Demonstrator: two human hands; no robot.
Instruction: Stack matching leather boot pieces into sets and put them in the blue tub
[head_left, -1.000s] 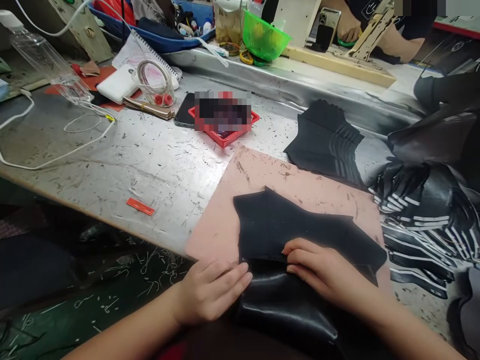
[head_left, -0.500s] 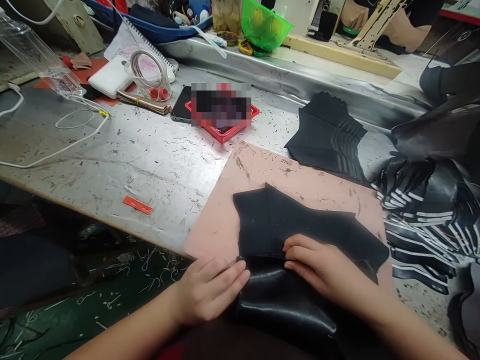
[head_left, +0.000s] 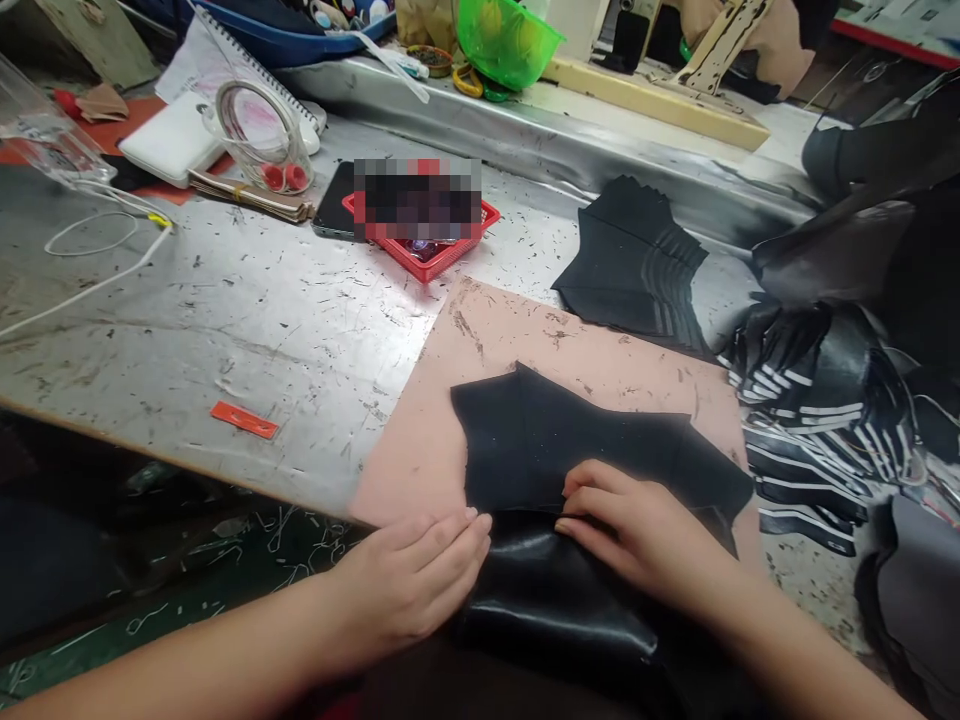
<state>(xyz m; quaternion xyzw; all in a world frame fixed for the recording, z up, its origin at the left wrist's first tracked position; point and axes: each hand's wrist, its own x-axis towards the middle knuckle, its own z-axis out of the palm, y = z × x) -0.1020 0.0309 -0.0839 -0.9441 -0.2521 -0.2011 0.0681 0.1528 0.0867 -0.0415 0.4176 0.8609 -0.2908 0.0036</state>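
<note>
A matte black cut piece point(head_left: 555, 430) with pointed corners lies flat on the pink sheet point(head_left: 420, 420). Along its near edge it meets a glossy black leather-like piece point(head_left: 555, 600), which drapes toward my body. My left hand point(head_left: 420, 570) has its fingers pressed together over the left end of this edge, on the glossy piece. To the right, my right hand point(head_left: 637, 520) pinches the same edge between thumb and curled fingers. What lies under the left fingertips is hidden.
Stacked black pieces point(head_left: 630, 265) lie behind the sheet, and white-striped black pieces point(head_left: 817, 400) are piled on the right. A red basket point(head_left: 427, 265), a phone point(head_left: 337, 205) and an orange strip point(head_left: 244, 420) rest on the scratched metal table point(head_left: 225, 300). Its front edge is at left.
The view has shifted, so the table things appear further left. Both hands stay at the edge between the black pieces, and the left fingers lie a little flatter.
</note>
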